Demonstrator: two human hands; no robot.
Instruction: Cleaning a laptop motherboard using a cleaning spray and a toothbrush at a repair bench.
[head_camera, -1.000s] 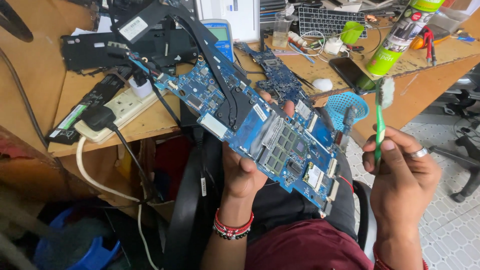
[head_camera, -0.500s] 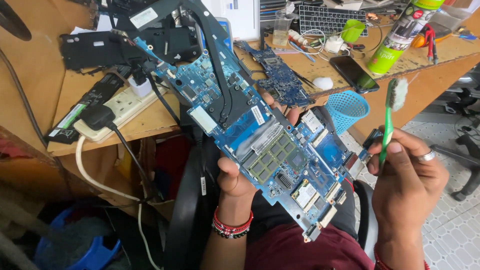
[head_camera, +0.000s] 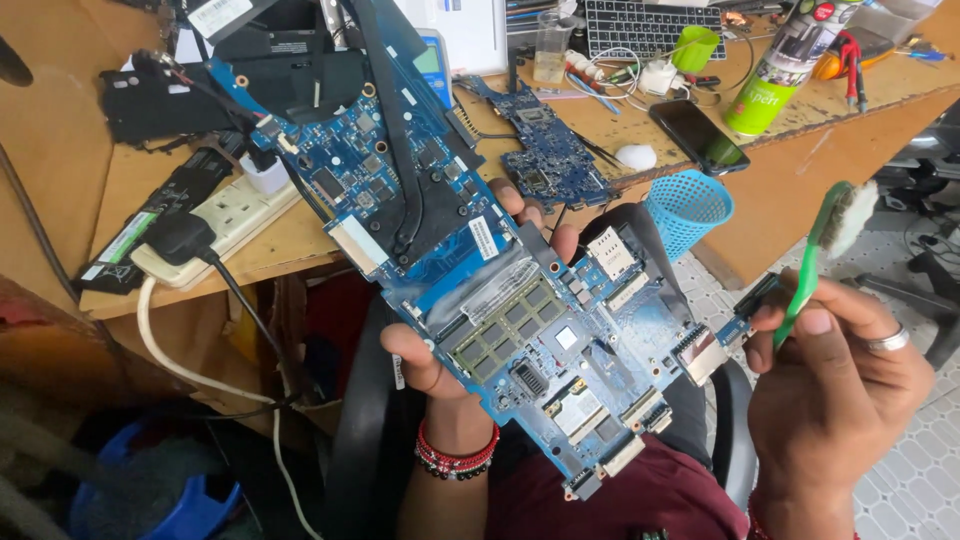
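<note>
Motherboard (head_camera: 500, 310) gripped from beneath by left hand (head_camera: 440, 355), tilted toward 11 o'clock; right hand (head_camera: 840, 385) pinches green toothbrush (head_camera: 815, 265) at 3 o'clock; advise light strokes, board steadied.

glossy blue circuit board (head_camera: 520, 330), green plastic brush (head_camera: 815, 255)

An electronics repair workshop: a worn wooden table (head_camera: 620, 130) crowded with a bare circuit board (head_camera: 545, 150), spray can (head_camera: 780, 65), keyboard (head_camera: 650, 22), power strip (head_camera: 215, 225) and loose cables (head_camera: 620, 70).
</note>
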